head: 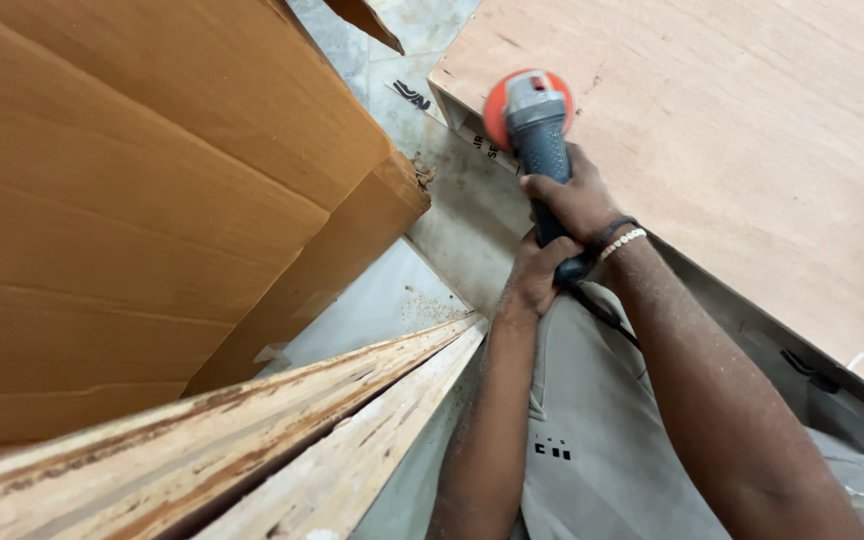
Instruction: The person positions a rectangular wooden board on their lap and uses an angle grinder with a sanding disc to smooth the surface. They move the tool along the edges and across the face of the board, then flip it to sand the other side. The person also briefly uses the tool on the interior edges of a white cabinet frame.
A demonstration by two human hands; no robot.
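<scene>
Both hands grip a grey power sander (540, 130) with an orange round disc, which rests on the near-left corner of a plywood panel (752, 130). My right hand (574, 200) wraps the middle of the tool's body; it wears a bead bracelet and a dark band at the wrist. My left hand (534, 275) holds the tail end of the handle just below, where the black cord (602, 312) comes out. Both forearms are dusted with sawdust.
A large brown cardboard box (132, 200) fills the left side. Rough wooden planks (252, 440) lie at the lower left. Pale tiled floor (382, 300) with sawdust shows between them. My grey trousers (592, 430) fill the lower middle.
</scene>
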